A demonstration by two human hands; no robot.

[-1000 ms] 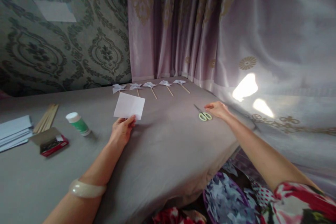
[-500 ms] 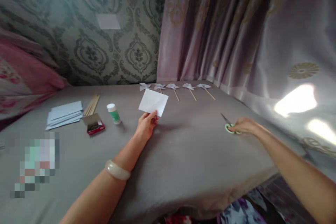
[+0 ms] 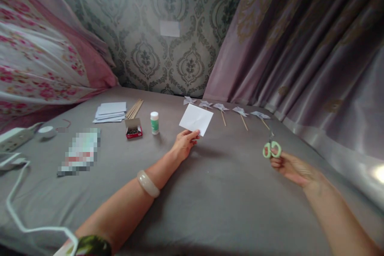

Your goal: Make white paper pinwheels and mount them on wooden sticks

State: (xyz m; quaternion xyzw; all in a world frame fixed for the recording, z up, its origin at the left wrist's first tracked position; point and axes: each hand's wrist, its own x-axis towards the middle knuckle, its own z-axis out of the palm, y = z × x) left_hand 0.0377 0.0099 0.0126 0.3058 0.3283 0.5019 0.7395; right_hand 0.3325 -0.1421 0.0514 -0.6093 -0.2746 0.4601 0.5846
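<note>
Between the thumb and fingers of my left hand (image 3: 185, 144) is a white square sheet of paper (image 3: 196, 118), pinched by its near edge and tilted above the table. My right hand (image 3: 288, 166) grips a pair of scissors (image 3: 272, 150) by the pale green handles, blades pointing away from me and blurred. Beyond the paper, several white paper pinwheels (image 3: 221, 107) on wooden sticks lie in a row. Left of my left hand stands a green and white glue stick (image 3: 154, 123), with an open red box (image 3: 133, 129) of small dark pieces beside it.
A stack of white paper (image 3: 111, 111) and a bundle of wooden sticks (image 3: 135, 109) lie at the back left. Nearer are a pixelated packet (image 3: 80, 152), a white power strip (image 3: 16, 140) and a white cable (image 3: 42, 230). Curtains (image 3: 288, 64) hang at the right.
My right hand has taken the scissors by the handles and lifted them off the table. My left hand still holds the paper. The view has swung left, bringing the packet and power strip in.
</note>
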